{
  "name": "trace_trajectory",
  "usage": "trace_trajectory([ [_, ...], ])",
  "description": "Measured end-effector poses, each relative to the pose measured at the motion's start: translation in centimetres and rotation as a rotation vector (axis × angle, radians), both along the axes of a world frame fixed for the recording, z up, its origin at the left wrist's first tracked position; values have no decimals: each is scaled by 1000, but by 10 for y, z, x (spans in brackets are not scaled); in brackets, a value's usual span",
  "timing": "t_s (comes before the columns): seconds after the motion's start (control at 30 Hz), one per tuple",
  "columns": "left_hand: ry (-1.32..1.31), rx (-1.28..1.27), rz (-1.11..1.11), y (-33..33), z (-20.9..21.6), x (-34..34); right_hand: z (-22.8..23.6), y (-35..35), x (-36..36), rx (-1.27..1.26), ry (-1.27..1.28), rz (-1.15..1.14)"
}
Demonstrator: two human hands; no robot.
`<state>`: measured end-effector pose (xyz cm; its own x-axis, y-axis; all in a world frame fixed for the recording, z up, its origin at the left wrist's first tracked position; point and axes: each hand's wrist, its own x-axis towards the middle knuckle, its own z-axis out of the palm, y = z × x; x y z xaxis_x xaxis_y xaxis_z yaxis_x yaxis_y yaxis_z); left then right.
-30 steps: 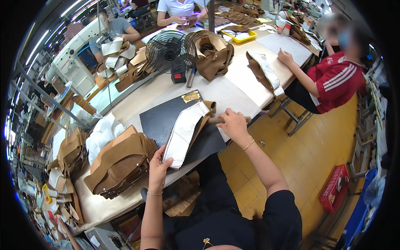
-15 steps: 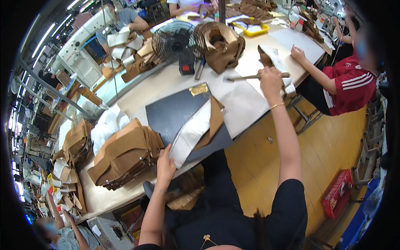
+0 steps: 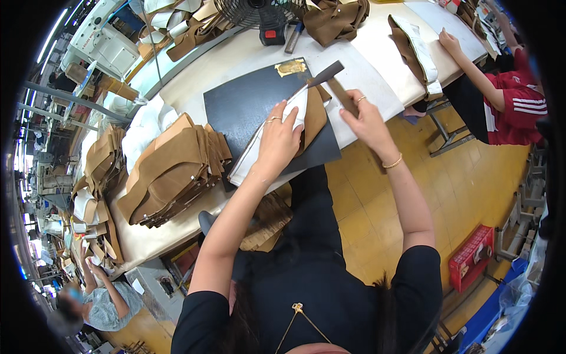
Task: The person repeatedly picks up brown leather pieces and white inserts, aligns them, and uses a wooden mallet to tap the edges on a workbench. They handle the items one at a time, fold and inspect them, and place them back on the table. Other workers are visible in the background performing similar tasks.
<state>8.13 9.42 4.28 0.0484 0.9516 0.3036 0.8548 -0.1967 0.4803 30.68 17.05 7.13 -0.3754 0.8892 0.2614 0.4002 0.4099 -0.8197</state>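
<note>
My left hand (image 3: 277,138) lies flat on a folded piece of brown and white cloth (image 3: 268,144). My fingers are spread wide and press it down. The cloth lies on a dark mat (image 3: 247,103), and the mat sits at the near edge of the long table (image 3: 377,53), right in front of me.

My right hand (image 3: 365,118) is closed around the wooden handle of a hammer (image 3: 330,76). The hammer's dark metal head points up and left, over the far end of the cloth. I cannot tell if it touches the cloth.

A small gold scrap (image 3: 290,67) lies at the far edge of the mat. To my left, by the near edge of the table, sits a big stack of brown cloth pieces (image 3: 171,171). A black fan (image 3: 259,15) stands at the far side of the table. At the right end of the table, another person in a red shirt (image 3: 522,106) rests a hand by more brown and white cloth (image 3: 415,44).
</note>
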Motion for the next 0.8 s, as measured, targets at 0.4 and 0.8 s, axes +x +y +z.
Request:
trace_trajectory([
  [0.4, 265, -33, 151, -1, -26, -5, -19, -4, -54, 117, -445, 111],
  [0.8, 83, -24, 161, 76, -15, -15, 5, 12, -44, 237, -515, -136],
])
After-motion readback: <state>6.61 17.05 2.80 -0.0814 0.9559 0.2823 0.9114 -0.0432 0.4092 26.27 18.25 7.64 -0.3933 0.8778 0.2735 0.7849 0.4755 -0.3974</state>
